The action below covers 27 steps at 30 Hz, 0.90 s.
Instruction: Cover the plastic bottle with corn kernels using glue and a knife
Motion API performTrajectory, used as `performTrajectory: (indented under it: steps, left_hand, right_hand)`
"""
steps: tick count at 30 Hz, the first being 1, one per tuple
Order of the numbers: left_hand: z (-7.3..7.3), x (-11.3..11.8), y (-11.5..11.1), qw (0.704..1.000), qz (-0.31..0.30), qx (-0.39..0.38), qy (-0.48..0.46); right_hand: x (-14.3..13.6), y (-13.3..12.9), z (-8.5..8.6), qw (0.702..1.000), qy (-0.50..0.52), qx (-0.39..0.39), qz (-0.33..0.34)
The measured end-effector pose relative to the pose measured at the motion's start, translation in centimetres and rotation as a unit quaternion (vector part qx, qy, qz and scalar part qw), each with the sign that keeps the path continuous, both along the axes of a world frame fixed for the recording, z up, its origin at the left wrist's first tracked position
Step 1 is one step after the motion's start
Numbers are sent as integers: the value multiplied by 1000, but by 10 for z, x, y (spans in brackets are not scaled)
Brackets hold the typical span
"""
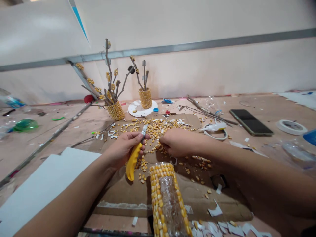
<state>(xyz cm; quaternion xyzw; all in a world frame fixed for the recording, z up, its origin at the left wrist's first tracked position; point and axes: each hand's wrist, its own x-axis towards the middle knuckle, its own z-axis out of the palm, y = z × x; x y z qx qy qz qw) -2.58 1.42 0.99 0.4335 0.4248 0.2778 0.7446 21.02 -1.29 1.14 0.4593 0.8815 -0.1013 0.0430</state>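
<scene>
My left hand (pixel 128 146) is closed around a yellow-handled utility knife (pixel 134 163), its blade pointing up and away. My right hand (pixel 176 142) is closed with fingers down at the pile of corn kernels (pixel 156 131); whatever its fingertips hold is hidden. Below both hands a clear plastic cylinder (pixel 170 197) extends past the bottom edge. Rows of kernels cover its rim and sides, and a bare strip runs down the middle. Loose kernels and paper scraps are scattered over the brown cardboard (pixel 128 194) beneath.
Kernel-covered pots (pixel 116 111) with twigs stand at the back, one on a white disc (pixel 134 108). To the right lie a glue gun (pixel 214 127), a phone (pixel 251 121) and a tape roll (pixel 291 127). White sheets (pixel 54 184) lie at left; a green bottle piece (pixel 26 125) is farther left.
</scene>
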Motion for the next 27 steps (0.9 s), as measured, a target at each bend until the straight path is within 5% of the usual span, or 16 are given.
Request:
performTrajectory:
  steps: [5, 10, 14, 19, 27]
  left_hand:
    - [-4, 1, -1, 1000, -12, 10, -15]
    - [-5, 0, -3, 999, -38, 18, -12]
    - [-5, -1, -4, 999, -50, 16, 0]
    - [-6, -2, -5, 999, -50, 14, -6]
    - [-9, -2, -3, 997, -64, 28, -18]
  right_hand:
    - [12, 8, 2, 973, 219, -73, -3]
    - [23, 21, -11, 821, 481, -307, -10]
    - [21, 23, -22, 746, 565, -353, -7]
    - [15, 23, -29, 718, 607, -340, -14]
    - [7, 26, -41, 723, 639, -257, -53]
